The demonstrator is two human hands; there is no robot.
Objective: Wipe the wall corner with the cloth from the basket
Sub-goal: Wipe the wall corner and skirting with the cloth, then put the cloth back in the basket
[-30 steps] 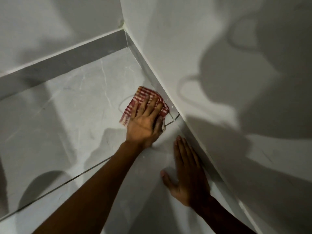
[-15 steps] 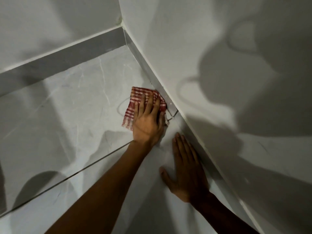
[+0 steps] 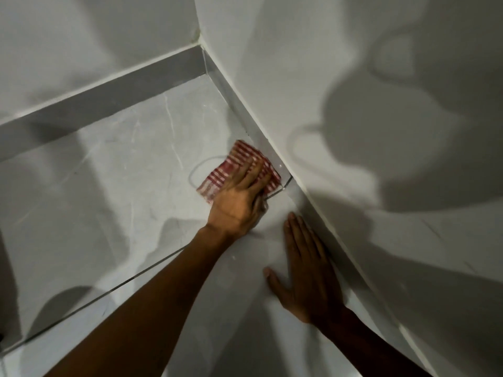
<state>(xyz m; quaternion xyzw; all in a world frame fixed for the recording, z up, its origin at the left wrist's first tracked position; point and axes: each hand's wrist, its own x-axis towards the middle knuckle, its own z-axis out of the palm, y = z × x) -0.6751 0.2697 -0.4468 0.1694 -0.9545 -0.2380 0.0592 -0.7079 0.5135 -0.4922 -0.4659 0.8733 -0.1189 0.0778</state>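
Note:
A red and white checked cloth point(image 3: 231, 170) lies flat on the grey floor tile, against the skirting of the right wall. My left hand point(image 3: 239, 202) presses down on its near half, fingers spread over the fabric and pointing toward the wall. My right hand point(image 3: 304, 270) rests flat on the floor with fingers together, beside the same skirting and nearer to me; it holds nothing. The wall corner point(image 3: 201, 47) where the two white walls meet is further away at the top. No basket is in view.
A grey skirting strip point(image 3: 109, 96) runs along the back wall and another skirting point(image 3: 321, 221) along the right wall. A dark grout line point(image 3: 141, 273) crosses the floor under my left forearm. Shadows of a head and arms fall on the right wall.
My left hand has kept sliding the cloth in small strokes along the right skirting, and the cloth has turned slightly. My right hand stays planted on the floor.

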